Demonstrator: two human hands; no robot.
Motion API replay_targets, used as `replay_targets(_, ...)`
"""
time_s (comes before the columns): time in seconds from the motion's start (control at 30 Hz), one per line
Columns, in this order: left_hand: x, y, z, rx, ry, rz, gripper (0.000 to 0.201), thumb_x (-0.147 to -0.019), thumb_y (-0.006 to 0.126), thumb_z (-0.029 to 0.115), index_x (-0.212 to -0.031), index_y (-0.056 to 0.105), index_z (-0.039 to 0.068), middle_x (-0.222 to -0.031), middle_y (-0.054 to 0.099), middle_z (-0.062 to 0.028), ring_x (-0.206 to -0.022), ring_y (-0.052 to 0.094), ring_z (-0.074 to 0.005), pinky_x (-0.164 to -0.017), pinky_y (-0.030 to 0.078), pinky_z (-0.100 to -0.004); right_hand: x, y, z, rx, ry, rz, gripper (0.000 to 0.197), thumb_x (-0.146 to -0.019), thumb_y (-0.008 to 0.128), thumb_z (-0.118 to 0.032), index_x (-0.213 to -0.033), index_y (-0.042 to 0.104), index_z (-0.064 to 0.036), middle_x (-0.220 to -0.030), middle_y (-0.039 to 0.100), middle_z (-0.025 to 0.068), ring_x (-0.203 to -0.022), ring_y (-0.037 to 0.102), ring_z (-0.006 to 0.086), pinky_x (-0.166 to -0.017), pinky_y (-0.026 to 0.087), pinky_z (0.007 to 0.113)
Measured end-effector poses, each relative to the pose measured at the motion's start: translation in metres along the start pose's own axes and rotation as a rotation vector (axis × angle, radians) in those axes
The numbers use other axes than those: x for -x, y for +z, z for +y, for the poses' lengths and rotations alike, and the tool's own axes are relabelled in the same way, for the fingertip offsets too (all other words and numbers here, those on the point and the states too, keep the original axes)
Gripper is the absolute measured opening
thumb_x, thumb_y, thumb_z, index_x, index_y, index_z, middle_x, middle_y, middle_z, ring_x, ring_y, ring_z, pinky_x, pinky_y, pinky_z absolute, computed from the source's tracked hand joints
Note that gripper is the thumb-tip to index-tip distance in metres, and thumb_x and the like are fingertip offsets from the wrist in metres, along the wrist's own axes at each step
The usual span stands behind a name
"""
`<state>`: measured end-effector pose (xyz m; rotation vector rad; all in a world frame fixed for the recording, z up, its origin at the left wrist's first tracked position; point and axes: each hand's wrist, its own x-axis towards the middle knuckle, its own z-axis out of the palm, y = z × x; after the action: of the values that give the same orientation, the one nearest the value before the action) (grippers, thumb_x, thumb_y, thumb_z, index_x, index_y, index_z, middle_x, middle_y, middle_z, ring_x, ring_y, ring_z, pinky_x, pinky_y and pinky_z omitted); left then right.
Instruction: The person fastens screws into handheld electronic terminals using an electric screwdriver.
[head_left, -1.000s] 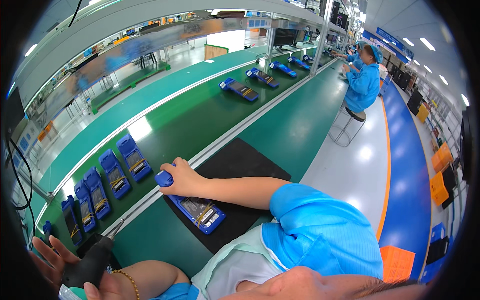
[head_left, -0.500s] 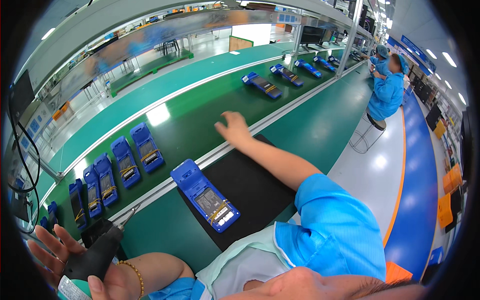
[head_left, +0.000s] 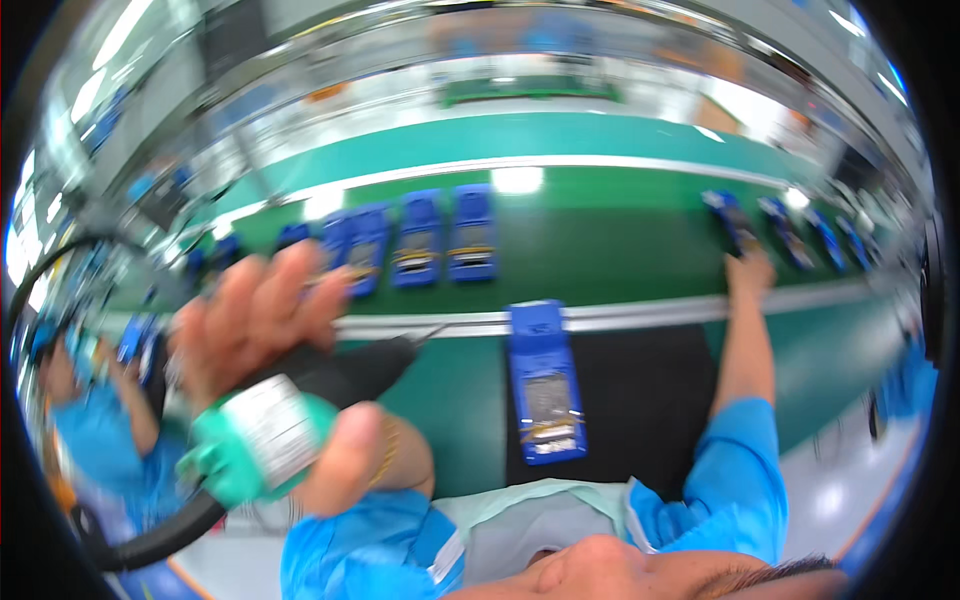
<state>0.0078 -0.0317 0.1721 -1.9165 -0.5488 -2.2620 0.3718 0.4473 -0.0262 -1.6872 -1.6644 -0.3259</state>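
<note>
A green-and-black electric screwdriver (head_left: 290, 420) with a thin bit lies in my left hand (head_left: 270, 320), between the thumb and the raised, blurred fingers. Its bit points right, toward the metal rail. Out on the green belt at the right, my right hand (head_left: 752, 272) has its fingers on the near end of a blue handheld terminal (head_left: 732, 218); blur softens the fingers. Another blue terminal (head_left: 545, 385) lies face down on the black mat (head_left: 645, 400) in front of me, its back showing a battery and a yellow rubber band.
Several blue terminals (head_left: 472, 235) with rubber bands stand in a row on the belt (head_left: 600, 240) at the left. More terminals (head_left: 787, 235) lie farther right. A metal rail (head_left: 640, 312) divides belt from bench. A black cable (head_left: 165, 540) trails from the screwdriver. A co-worker (head_left: 105, 430) sits at the left.
My view has swung left. My right hand has reached from above the rail to a terminal on the belt. My left hand has risen with the screwdriver; the terminal on the mat stays there.
</note>
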Motion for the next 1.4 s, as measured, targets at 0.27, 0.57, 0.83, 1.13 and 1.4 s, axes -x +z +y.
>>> replay_targets(0.27,-0.016,0.018,-0.008,-0.099,-0.328,-0.029,0.072,-0.071,0.065,-0.003,-0.138,0.038,-0.003,-0.136,0.048,-0.0176,-0.131,0.045,-0.0261,-0.111,0.034,-0.0395,-0.027,0.076,0.059,0.362,-0.045,0.012,0.081,-0.084,0.057,-0.063,-0.132,0.047,0.0009,-0.115,0.058,0.0266,-0.103,0.059,0.0426,-0.089,0.048,0.049)
replay_targets(0.57,-0.012,0.016,0.003,-0.155,-0.279,0.128,0.067,-0.068,0.068,0.003,-0.132,0.047,-0.002,-0.125,0.058,-0.0162,-0.110,0.060,-0.0247,-0.094,0.045,-0.0343,-0.012,0.049,0.057,0.257,-0.325,0.023,0.072,-0.091,0.050,-0.057,-0.138,0.043,-0.0026,-0.113,0.062,0.0230,-0.100,0.062,0.0360,-0.083,0.050,0.045)
replay_targets(0.83,-0.017,-0.011,0.010,0.041,-0.283,0.188,0.073,-0.071,0.072,0.006,-0.136,0.041,-0.003,-0.130,0.054,-0.0175,-0.119,0.054,-0.0266,-0.101,0.041,-0.0377,0.098,-0.108,-0.018,-1.074,0.313,-0.551,0.059,-0.094,0.054,-0.048,-0.139,0.044,-0.0108,-0.113,0.060,0.0107,-0.089,0.061,0.0188,-0.072,0.054,0.035)
replay_targets(1.13,-0.031,-0.038,-0.006,0.074,-0.186,0.260,0.081,-0.066,0.054,-0.007,-0.143,0.029,-0.006,-0.140,0.041,-0.0283,-0.132,0.039,-0.0447,-0.109,0.037,-0.0511,0.232,-0.238,-0.118,-1.508,0.665,-1.362,0.063,-0.099,0.040,-0.049,-0.135,0.039,0.0023,-0.116,0.060,0.0261,-0.101,0.065,0.0395,-0.070,0.061,0.048)
replay_targets(1.4,-0.031,-0.054,0.010,0.122,-0.117,0.226,0.076,-0.067,0.052,-0.003,-0.141,0.033,-0.005,-0.142,0.037,-0.0285,-0.136,0.032,-0.0475,-0.114,0.028,-0.0545,0.249,-0.246,-0.139,-1.492,0.702,-1.442,0.049,-0.098,0.049,-0.039,-0.134,0.040,-0.0063,-0.116,0.060,0.0202,-0.103,0.065,0.0367,-0.068,0.062,0.045)
